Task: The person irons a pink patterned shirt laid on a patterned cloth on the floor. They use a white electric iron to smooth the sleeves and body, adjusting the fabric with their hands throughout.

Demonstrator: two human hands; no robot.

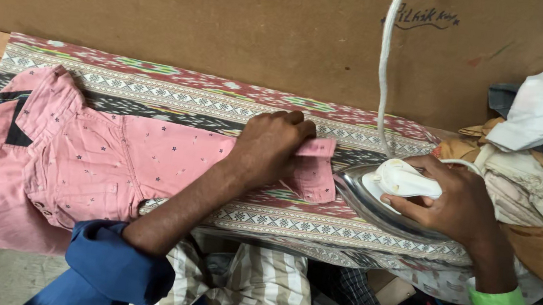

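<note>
Pink shirt (114,162) with small star print lies flat on the counter (222,103), which is covered by a patterned red, green and white cloth. Shirt body is at the left, one sleeve stretched out to the right; sleeve's long axis runs left to right, cuff end at the right, just beside the iron.

Left hand (271,147) rests palm down on the sleeve near the cuff (316,147), fingers mostly flat and slightly curled, pinning the fabric, not gripping anything.

Right hand (450,200) is closed around the white handle of the iron (381,202). Iron sits on the counter at the right, its metal nose pointing left toward the cuff, long axis roughly left to right, slightly tilted. White cord (384,63) goes straight up from the iron's handle out of the top of the frame.

Green wristband (498,302) on the right wrist. Pile of folded clothes (537,155) at the far right, touching the counter edge. Brown board wall (198,15) behind.

Risks, as a judgement: left fingertips are very near the iron's nose, so a quick push left could burn them. The cuff is folded over, so ironing across it could set a crease. The cord hanging close to the hot plate could snag or drag across the sleeve.
</note>
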